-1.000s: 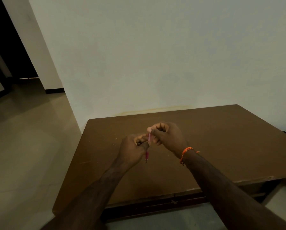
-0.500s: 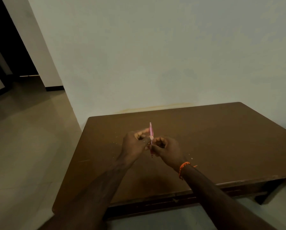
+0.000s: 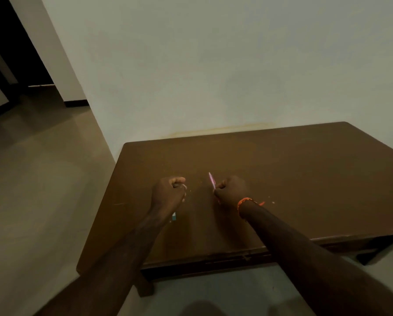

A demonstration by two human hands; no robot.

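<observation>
1. Steadying the left hand point(image 3: 168, 193) above the table point(image 3: 304, 179) would help. Its fingers are curled, but I cannot tell whether they grip the teal-tipped piece point(image 3: 173, 216) beside the wrist.
2. The right hand point(image 3: 233, 190) pinches the pink pen point(image 3: 211, 180), which tilts upward. Hold it firmly and line both parts up before joining them.

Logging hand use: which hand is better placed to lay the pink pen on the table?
Right. The right hand pinches the pen just above the table; the left hand is apart from it, curled round another thin piece.
</observation>
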